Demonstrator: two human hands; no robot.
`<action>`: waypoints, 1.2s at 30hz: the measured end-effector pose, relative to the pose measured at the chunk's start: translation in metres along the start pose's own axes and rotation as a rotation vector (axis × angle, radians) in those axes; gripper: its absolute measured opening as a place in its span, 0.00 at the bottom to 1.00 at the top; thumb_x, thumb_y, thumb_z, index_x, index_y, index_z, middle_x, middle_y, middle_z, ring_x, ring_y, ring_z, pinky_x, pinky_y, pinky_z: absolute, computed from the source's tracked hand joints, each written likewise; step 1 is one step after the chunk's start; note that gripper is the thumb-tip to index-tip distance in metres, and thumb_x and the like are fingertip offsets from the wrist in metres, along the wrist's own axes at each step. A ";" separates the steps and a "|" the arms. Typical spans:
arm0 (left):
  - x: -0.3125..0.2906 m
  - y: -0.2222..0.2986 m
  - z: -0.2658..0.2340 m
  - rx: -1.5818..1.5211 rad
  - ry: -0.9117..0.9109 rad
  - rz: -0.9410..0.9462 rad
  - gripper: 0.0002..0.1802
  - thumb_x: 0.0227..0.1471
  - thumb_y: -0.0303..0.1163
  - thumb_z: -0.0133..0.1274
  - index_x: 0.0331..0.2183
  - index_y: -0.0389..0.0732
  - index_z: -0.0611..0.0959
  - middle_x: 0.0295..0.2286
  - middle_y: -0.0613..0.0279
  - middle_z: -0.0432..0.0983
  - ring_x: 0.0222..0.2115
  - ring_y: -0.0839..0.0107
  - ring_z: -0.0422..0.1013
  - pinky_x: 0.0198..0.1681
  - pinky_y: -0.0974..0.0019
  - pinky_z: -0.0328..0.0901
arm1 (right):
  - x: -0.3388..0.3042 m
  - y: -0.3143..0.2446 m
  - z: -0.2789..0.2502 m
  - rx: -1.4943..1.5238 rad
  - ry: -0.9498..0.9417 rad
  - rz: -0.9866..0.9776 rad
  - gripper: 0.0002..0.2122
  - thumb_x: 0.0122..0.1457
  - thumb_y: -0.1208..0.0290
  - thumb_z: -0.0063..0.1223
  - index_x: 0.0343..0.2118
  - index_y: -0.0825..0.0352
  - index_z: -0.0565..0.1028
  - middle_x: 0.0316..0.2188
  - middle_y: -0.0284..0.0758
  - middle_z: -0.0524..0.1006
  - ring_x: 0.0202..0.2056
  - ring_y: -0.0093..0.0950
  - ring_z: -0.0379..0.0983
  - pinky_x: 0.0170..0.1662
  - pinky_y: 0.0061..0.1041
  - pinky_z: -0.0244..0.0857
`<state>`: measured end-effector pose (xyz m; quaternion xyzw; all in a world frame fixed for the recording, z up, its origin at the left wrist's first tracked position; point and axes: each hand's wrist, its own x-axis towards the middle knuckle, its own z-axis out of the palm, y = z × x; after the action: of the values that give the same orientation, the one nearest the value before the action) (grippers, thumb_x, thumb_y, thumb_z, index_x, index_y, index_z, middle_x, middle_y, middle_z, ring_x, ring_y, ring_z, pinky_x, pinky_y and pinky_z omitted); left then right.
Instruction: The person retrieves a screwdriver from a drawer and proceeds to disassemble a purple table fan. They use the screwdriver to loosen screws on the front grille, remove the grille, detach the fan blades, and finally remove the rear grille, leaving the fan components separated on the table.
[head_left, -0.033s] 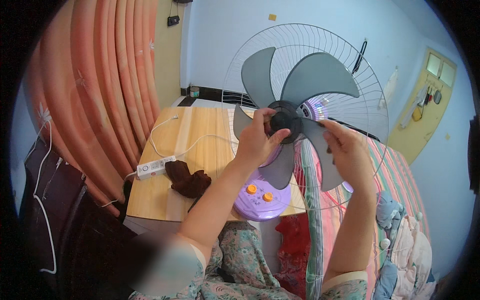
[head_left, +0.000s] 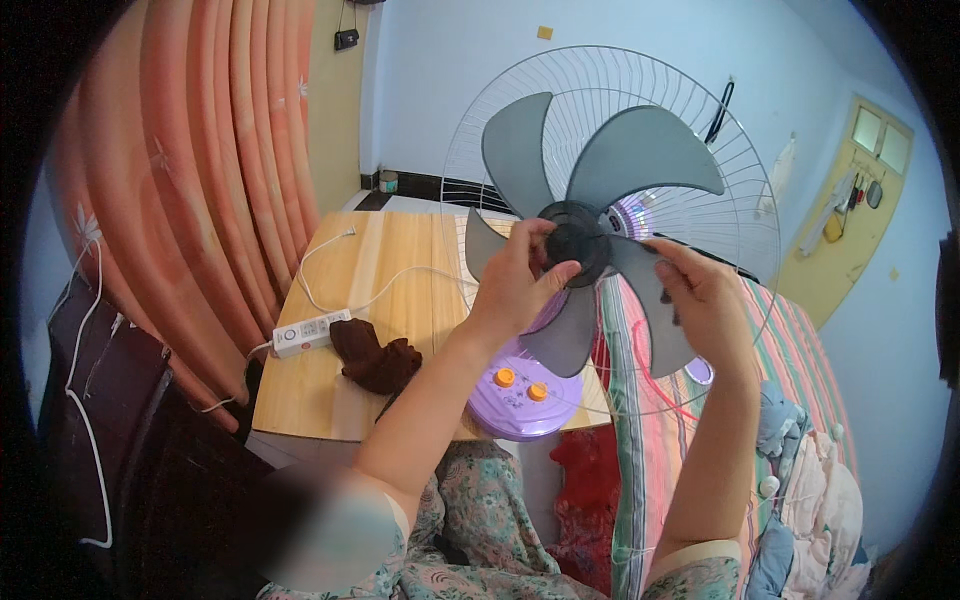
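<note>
A fan with several grey blades (head_left: pixel 645 155) stands upright before me, a round wire guard (head_left: pixel 752 150) behind them. My left hand (head_left: pixel 512 290) is closed round the dark round knob (head_left: pixel 575 247) at the blades' centre, with thumb and fingertips on its rim. The lower right blade is pinched at its edge between the thumb and fingers of my right hand (head_left: pixel 712 295). Behind the blades shows part of the purple motor housing (head_left: pixel 632 215). Below, the fan's purple base (head_left: pixel 515 418) with two orange knobs rests at the table's near edge.
On the wooden table (head_left: pixel 400 250) lie a white power strip (head_left: pixel 312 332), a white cord and a brown cloth (head_left: pixel 375 360). A striped bed (head_left: pixel 800 360) with crumpled clothes (head_left: pixel 820 480) is at the right. Orange curtains (head_left: pixel 190 180) hang at the left.
The blades and my right hand have shifted very slightly to the right. My left hand stays on the centre knob.
</note>
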<state>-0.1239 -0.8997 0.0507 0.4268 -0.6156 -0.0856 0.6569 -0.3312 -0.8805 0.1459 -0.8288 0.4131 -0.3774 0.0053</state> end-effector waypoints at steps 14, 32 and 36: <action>0.004 0.009 0.010 -0.030 0.028 -0.042 0.17 0.49 0.28 0.56 0.43 0.39 0.73 0.34 0.57 0.74 0.36 0.64 0.70 0.41 0.65 0.64 | 0.009 0.044 -0.016 0.122 -0.118 -0.016 0.13 0.58 0.76 0.49 0.47 0.63 0.75 0.26 0.34 0.76 0.25 0.21 0.69 0.32 0.21 0.66; 0.044 -0.011 -0.084 0.268 0.139 -0.053 0.20 0.52 0.31 0.56 0.46 0.36 0.74 0.23 0.72 0.68 0.21 0.83 0.62 0.26 0.78 0.59 | 0.049 0.141 0.023 -0.288 0.413 -0.284 0.08 0.51 0.73 0.55 0.34 0.58 0.79 0.31 0.28 0.78 0.38 0.33 0.70 0.42 0.32 0.62; 0.028 0.004 -0.080 0.239 0.114 -0.051 0.08 0.52 0.28 0.52 0.35 0.35 0.79 0.21 0.67 0.71 0.20 0.80 0.64 0.25 0.74 0.60 | 0.062 0.147 0.040 -0.299 0.577 -0.292 0.08 0.49 0.73 0.56 0.33 0.57 0.80 0.35 0.28 0.78 0.42 0.33 0.69 0.44 0.33 0.62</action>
<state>-0.0481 -0.8787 0.0836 0.5217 -0.5720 -0.0042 0.6330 -0.3831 -1.0321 0.1086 -0.7299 0.3254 -0.5281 -0.2873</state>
